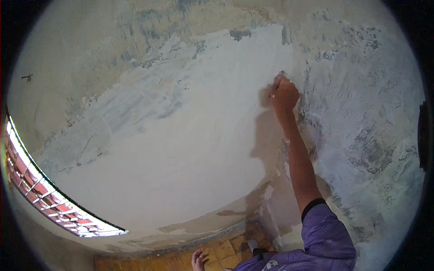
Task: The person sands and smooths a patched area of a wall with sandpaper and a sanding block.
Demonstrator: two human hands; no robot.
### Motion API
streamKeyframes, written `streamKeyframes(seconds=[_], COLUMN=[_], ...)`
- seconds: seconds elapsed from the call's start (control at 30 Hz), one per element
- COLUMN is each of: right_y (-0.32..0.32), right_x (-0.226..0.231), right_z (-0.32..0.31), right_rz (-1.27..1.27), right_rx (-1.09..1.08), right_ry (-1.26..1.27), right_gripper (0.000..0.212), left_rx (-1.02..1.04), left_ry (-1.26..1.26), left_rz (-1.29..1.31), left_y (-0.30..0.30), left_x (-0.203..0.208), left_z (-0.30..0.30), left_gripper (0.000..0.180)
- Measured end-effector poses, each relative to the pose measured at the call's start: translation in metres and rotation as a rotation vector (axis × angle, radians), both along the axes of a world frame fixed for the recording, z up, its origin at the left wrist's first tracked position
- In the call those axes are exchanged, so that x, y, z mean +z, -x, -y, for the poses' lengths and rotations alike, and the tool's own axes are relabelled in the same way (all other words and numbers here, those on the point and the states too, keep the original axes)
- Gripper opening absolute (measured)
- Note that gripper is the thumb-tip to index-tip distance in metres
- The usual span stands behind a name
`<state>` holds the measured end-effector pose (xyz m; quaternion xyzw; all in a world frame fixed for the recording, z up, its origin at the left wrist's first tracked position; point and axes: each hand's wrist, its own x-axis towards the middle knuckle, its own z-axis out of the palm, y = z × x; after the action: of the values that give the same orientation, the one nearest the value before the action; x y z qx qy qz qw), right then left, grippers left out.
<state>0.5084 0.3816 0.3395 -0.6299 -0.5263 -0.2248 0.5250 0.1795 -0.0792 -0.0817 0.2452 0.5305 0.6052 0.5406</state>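
My right arm stretches up to the wall, where my right hand [285, 94] is closed in a grip beside the corner. Only a small, pale-edged bit of what it holds shows above the knuckles, too little to tell its kind. White specks dot the skin. Under the hand lies a broad white coat of smooth plaster or filler [203, 122] on the wall, with a ragged upper edge. My left hand [199, 260] hangs low near the bottom edge, its fingers loosely bent and apart, nothing seen in them.
The adjoining wall [370, 131] on the right is rough, with grey-white patches. A barred window [58, 205] curves along the lower left. Brownish floor tiles [176, 262] lie below. A small dark fitting [28, 77] sticks out of the wall at far left.
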Motion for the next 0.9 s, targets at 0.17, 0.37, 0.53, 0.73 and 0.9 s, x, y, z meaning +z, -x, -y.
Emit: streamKeyframes(seconds=[0.17,0.37,0.53,0.73,0.9], right_y=[-0.019,0.001,-0.008,0.101,0.094], right_x=[0.036,0.113,0.097,-0.006,0.071], right_z=[-0.021,-0.005,-0.011,0.051,0.038], right_rz=[0.142,0.200,0.151,0.434,0.406], right_rx=[-0.155,-0.054,-0.038,0.121,-0.062], right_ry=[-0.213,-0.292,-0.265,-0.142,-0.344], right_gripper=[0.027,0.029,0.030,0.024,0.024], left_rx=[-0.071,-0.051,-0.055,0.082,0.079], left_ry=[0.021,0.079,0.042,0.064,0.058], left_rz=[-0.012,-0.028,-0.056,-0.184,-0.214], left_y=[-0.018,-0.013,-0.011,0.000,0.001], left_x=[0.036,0.020,0.021,0.010,0.020], left_z=[0.005,0.018,0.018,0.015,0.006], left_gripper=[0.037,0.035,0.034,0.028,0.035])
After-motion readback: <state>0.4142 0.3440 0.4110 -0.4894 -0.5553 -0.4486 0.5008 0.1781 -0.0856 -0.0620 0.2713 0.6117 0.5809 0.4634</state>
